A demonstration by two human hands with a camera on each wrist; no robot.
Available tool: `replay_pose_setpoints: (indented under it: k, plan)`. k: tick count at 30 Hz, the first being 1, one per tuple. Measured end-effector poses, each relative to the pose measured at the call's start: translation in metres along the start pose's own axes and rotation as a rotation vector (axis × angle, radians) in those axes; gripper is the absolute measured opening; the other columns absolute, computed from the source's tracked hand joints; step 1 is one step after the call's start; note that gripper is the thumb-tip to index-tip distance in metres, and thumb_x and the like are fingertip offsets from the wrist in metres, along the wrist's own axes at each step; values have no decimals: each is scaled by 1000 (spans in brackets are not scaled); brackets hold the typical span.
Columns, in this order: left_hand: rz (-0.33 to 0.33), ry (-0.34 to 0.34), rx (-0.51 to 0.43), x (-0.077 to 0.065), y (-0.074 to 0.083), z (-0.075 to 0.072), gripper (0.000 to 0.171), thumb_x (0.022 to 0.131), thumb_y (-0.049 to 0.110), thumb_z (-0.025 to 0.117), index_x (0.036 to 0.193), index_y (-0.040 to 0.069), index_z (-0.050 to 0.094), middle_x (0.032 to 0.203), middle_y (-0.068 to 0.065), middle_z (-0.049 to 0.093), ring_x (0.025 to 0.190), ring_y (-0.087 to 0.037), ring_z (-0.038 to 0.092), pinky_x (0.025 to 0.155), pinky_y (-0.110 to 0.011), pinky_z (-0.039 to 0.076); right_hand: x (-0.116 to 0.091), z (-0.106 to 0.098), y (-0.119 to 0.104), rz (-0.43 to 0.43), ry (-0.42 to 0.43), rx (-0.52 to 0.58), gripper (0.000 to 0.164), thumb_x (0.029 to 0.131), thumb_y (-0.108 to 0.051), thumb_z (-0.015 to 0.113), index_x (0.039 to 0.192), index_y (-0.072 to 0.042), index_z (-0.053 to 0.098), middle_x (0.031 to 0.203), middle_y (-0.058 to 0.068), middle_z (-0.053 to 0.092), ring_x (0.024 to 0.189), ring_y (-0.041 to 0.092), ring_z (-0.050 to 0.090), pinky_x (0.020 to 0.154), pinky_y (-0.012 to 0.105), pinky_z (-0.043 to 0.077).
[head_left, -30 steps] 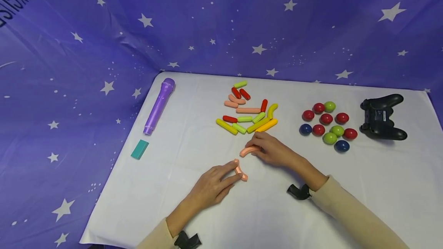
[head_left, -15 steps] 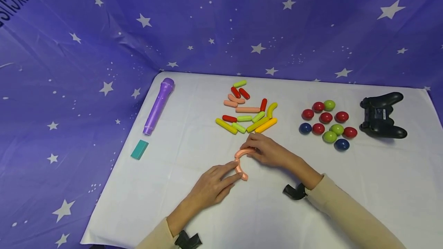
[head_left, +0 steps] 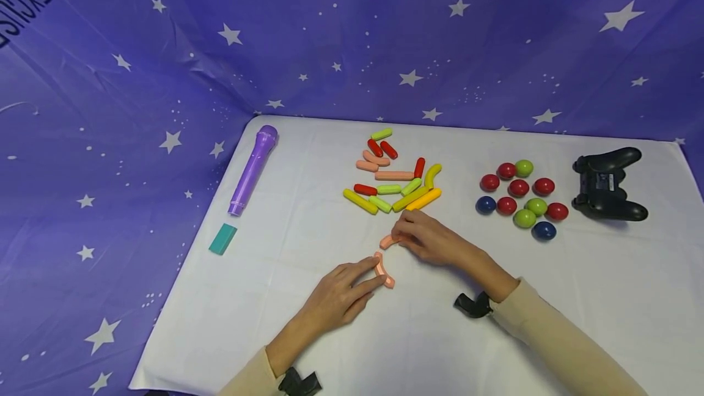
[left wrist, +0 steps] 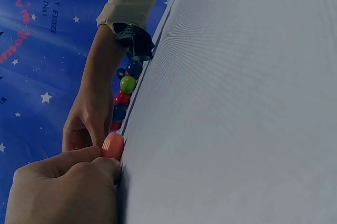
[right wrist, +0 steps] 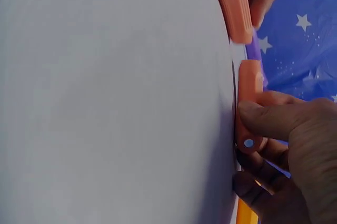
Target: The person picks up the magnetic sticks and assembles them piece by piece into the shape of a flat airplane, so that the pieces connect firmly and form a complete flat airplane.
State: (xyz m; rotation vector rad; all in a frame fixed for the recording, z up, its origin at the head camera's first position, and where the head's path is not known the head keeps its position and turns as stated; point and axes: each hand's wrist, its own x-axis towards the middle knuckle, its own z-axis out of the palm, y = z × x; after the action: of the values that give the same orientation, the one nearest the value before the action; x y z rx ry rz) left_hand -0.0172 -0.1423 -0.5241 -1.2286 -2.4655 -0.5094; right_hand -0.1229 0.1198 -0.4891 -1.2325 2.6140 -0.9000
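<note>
In the head view my left hand [head_left: 337,298] holds a curved peach magnetic rod [head_left: 381,271] low on the white table, its fingertips at the rod's two ends. My right hand [head_left: 431,240] pinches a second curved peach magnetic rod [head_left: 388,241] between thumb and fingers, partly covering it. A small gap separates the near ends of the two rods. Up close in the right wrist view, a silvery dot marks an end of the right-hand rod [right wrist: 250,79] and one of the left-hand rod [right wrist: 236,11]. The left wrist view shows one rod [left wrist: 112,145] end-on at the left fingertips.
Beyond the hands lie several loose rods, including a yellow one [head_left: 360,201] and a straight peach one [head_left: 394,176]. Several coloured balls [head_left: 518,188] and a black game controller [head_left: 605,185] sit right. A purple toy microphone [head_left: 253,170] and a teal block [head_left: 222,239] lie left.
Half a second ago my right hand had brought its rod left until the two rods' ends met. Since then it has drawn back right, and the rods are apart again. My left hand stays put.
</note>
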Motion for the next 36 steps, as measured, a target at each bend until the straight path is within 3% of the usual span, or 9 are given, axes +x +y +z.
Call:
replay_pose_setpoints:
  k: [3, 7, 10, 17, 21, 24, 29, 36]
  plan:
    - [4, -2, 7, 0, 0, 0, 45, 92, 24, 65, 136, 21, 59, 149, -9, 47, 133, -17, 50, 98, -32, 49, -3, -4, 3, 26, -18, 38, 12, 89, -13, 71, 98, -21, 71, 93, -5, 57, 86, 10, 50, 78, 28, 48]
    - [1, -4, 3, 0, 0, 0, 44, 93, 24, 64, 136, 21, 59, 148, -10, 48, 133, -17, 50, 98, -32, 49, -5, -8, 5, 92, -71, 102, 22, 94, -8, 63, 110, -22, 71, 96, -4, 59, 85, 8, 51, 80, 28, 50]
    - [0, -6, 0, 0, 0, 0, 44, 93, 24, 64, 136, 20, 59, 148, -9, 48, 134, -17, 49, 98, -32, 49, -4, -9, 6, 95, -80, 79, 23, 94, -11, 65, 113, -22, 70, 96, -5, 60, 85, 8, 51, 81, 28, 51]
    - [4, 2, 1, 0, 0, 0, 44, 92, 24, 65, 136, 21, 60, 148, -10, 48, 134, -17, 49, 98, -32, 49, -4, -8, 11, 26, 40, -57, 19, 80, -25, 80, 97, -22, 72, 92, -5, 54, 83, 9, 48, 74, 28, 47]
    - [7, 10, 1, 0, -1, 1, 44, 92, 24, 65, 135, 21, 60, 147, -10, 49, 133, -18, 50, 98, -32, 49, -3, -8, 14, -11, 96, -120, 19, 76, -29, 83, 91, -23, 74, 100, 1, 54, 95, 16, 48, 82, 34, 45]
    - [6, 10, 3, 0, -1, 1, 44, 92, 24, 65, 135, 21, 60, 147, -10, 49, 132, -17, 51, 98, -32, 49, -2, -9, 14, -21, 77, -115, 14, 79, -31, 80, 91, -25, 75, 100, -2, 57, 99, 18, 48, 88, 38, 42]
    - [1, 4, -2, 0, -1, 0, 43, 93, 24, 64, 135, 22, 60, 147, -9, 49, 132, -17, 51, 98, -32, 49, 1, -9, 11, 26, 6, -19, 17, 84, -33, 75, 99, -23, 74, 89, -12, 61, 87, 9, 51, 84, 32, 46]
    - [0, 9, 0, 0, 0, 0, 41, 93, 24, 64, 134, 22, 61, 147, -10, 49, 130, -17, 53, 98, -32, 49, -1, -12, 10, 78, 61, -31, 12, 88, -31, 72, 93, -22, 66, 92, -9, 58, 85, 8, 51, 78, 30, 50]
